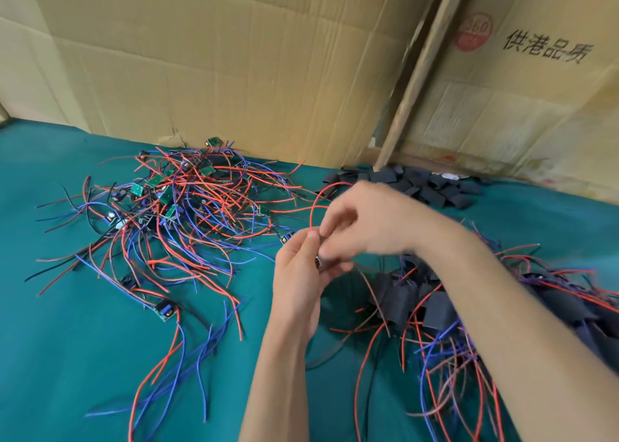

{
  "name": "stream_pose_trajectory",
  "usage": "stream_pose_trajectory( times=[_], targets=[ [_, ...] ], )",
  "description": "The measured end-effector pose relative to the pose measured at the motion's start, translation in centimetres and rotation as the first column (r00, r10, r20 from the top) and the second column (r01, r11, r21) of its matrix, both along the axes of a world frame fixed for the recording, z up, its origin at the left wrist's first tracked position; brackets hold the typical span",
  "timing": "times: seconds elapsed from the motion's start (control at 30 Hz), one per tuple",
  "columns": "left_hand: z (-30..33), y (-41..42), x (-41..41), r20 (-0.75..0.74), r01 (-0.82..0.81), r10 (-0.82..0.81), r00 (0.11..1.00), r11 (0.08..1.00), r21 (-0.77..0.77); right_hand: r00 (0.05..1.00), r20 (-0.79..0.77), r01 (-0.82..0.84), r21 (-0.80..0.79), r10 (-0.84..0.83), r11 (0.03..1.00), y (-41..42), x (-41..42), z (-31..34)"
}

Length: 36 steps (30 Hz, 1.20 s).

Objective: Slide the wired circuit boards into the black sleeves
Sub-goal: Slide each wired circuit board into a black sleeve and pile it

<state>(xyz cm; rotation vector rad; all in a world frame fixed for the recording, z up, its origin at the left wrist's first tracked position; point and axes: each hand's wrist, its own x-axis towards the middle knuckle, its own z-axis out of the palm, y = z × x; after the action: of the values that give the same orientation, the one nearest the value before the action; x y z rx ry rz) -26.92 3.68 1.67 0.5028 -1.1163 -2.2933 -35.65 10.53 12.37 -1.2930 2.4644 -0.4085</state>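
Both hands meet over the green table cover (83, 358), between three heaps. The left hand (298, 281) is curled around a small part, seemingly a circuit board (318, 261), of which only a sliver shows between the fingers. The right hand (365, 220) pinches at the same spot from above, blurred by motion; a red wire (313, 207) loops up and back from the pinch. Whether a sleeve is already on the part cannot be told. The unsleeved stock lies in a tangled pile of boards (181, 203) to the left; the empty black sleeves (418, 183) lie heaped at the back against the cardboard wall (234, 56); the sleeved pile (435, 307) lies beneath the right forearm. Risks noted, as judgement only: the looped red wire may catch on the tangle and drag neighbouring boards across the cover; wires pushed in unevenly may bunch at the sleeve mouth and jam the board, or strain a solder joint if forced; a soft flattened sleeve may fold shut under the pinch; and the right forearm, low over the sleeved pile, may sweep finished pieces toward the table edge or into the unsleeved stock.
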Motion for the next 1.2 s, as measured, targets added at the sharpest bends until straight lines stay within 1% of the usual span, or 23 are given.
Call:
stream_pose_trajectory(
  times=[0.03, 0.1, 0.13, 0.17, 0.2, 0.27, 0.3, 0.33, 0.43, 0.5, 0.63, 0.7, 0.73, 0.77, 0.83, 0.9, 0.93, 0.97, 1.0, 1.07, 1.1, 1.2],
  targets=[
    [0.0, 0.0, 0.0, 0.015, 0.001, -0.001, 1.0, 1.0, -0.013, 0.999, 0.001, 0.049, -0.088, -0.049, 0.995, -0.3, -1.4, 0.4],
    [0.0, -0.1, 0.1, 0.047, -0.007, 0.01, 0.999, 0.999, -0.053, 0.97, -0.088, 0.194, -0.275, -0.226, 0.942, -1.2, -4.5, 0.8],
    [-0.1, -0.1, 0.1, 0.057, -0.012, 0.016, 0.998, 0.997, -0.07, 0.94, -0.144, 0.255, -0.301, -0.308, 0.919, -1.7, -6.0, 0.6],
    [-0.1, 0.0, 0.1, 0.065, -0.015, 0.021, 0.998, 0.996, -0.085, 0.916, -0.182, 0.301, -0.278, -0.358, 0.912, -2.4, -7.4, 0.0],
    [-0.1, 0.0, 0.1, 0.073, -0.017, 0.024, 0.997, 0.995, -0.099, 0.907, -0.204, 0.326, -0.208, -0.367, 0.922, -3.0, -8.7, -0.9],
    [0.0, 0.0, 0.2, 0.092, -0.019, 0.03, 0.995, 0.992, -0.123, 0.921, -0.228, 0.319, -0.017, -0.315, 0.947, -4.0, -10.5, -2.9],
    [0.0, 0.0, 0.1, 0.099, -0.02, 0.033, 0.995, 0.99, -0.136, 0.928, -0.232, 0.31, 0.042, -0.293, 0.95, -4.3, -11.0, -3.8],
    [0.1, 0.0, 0.1, 0.103, -0.02, 0.035, 0.994, 0.989, -0.146, 0.931, -0.228, 0.306, 0.068, -0.283, 0.95, -4.6, -11.2, -4.7],
    [0.3, 0.1, 0.2, 0.112, -0.013, 0.029, 0.993, 0.989, -0.145, 0.923, -0.257, 0.311, 0.063, -0.286, 0.948, -5.3, -11.3, -6.8],
    [0.4, 0.1, 0.3, 0.106, 0.001, 0.013, 0.994, 0.992, -0.129, 0.899, -0.281, 0.353, 0.016, -0.335, 0.935, -5.8, -11.1, -7.8],
    [0.4, 0.1, 0.4, 0.079, 0.015, -0.008, 0.997, 0.996, -0.092, 0.868, -0.21, 0.446, -0.064, -0.449, 0.893, -6.1, -10.7, -8.0],
    [0.4, -0.1, 0.3, 0.065, 0.019, -0.016, 0.998, 0.999, -0.051, 0.844, -0.165, 0.491, -0.147, -0.511, 0.859, -5.8, -10.0, -7.2],
    [0.4, -0.1, 0.3, 0.053, 0.022, -0.021, 0.998, 1.0, -0.016, 0.815, -0.121, 0.533, -0.225, -0.566, 0.815, -5.5, -9.4, -6.6],
    [0.4, -0.2, 0.2, 0.038, 0.024, -0.025, 0.999, 0.999, 0.026, 0.773, -0.057, 0.584, -0.324, -0.632, 0.744, -5.2, -8.9, -5.8],
    [0.2, -0.5, 0.2, 0.01, 0.024, -0.025, 1.0, 0.994, 0.104, 0.682, 0.114, 0.667, -0.504, -0.723, 0.549, -3.9, -7.6, -4.4],
    [0.1, -0.6, 0.2, -0.009, 0.018, -0.017, 1.0, 0.987, 0.16, 0.648, 0.338, 0.7, -0.618, -0.683, 0.359, -2.0, -6.2, -3.4],
    [0.1, -0.7, 0.2, -0.016, 0.017, -0.015, 1.0, 0.983, 0.18, 0.641, 0.419, 0.703, -0.656, -0.643, 0.274, -0.9, -5.3, -3.1],
    [0.1, -0.7, 0.2, -0.024, 0.019, -0.014, 1.0, 0.981, 0.195, 0.645, 0.446, 0.687, -0.693, -0.621, 0.217, 0.1, -4.3, -3.1],
    [0.0, -0.7, 0.2, -0.031, 0.022, -0.016, 0.999, 0.979, 0.204, 0.667, 0.427, 0.654, -0.728, -0.611, 0.205, 1.0, -3.2, -3.3],
    [0.0, -0.7, 0.2, -0.041, 0.035, -0.027, 0.999, 0.977, 0.209, 0.736, 0.37, 0.592, -0.758, -0.567, 0.274, 2.1, -1.0, -4.0],
    [-0.1, -0.7, 0.2, -0.044, 0.043, -0.034, 0.998, 0.977, 0.21, 0.764, 0.37, 0.583, -0.748, -0.529, 0.317, 2.3, -0.1, -4.5],
    [-0.1, -0.7, 0.3, -0.06, 0.071, -0.06, 0.996, 0.974, 0.214, 0.793, 0.399, 0.586, -0.706, -0.46, 0.397, 2.8, 0.9, -6.3]
  ],
)
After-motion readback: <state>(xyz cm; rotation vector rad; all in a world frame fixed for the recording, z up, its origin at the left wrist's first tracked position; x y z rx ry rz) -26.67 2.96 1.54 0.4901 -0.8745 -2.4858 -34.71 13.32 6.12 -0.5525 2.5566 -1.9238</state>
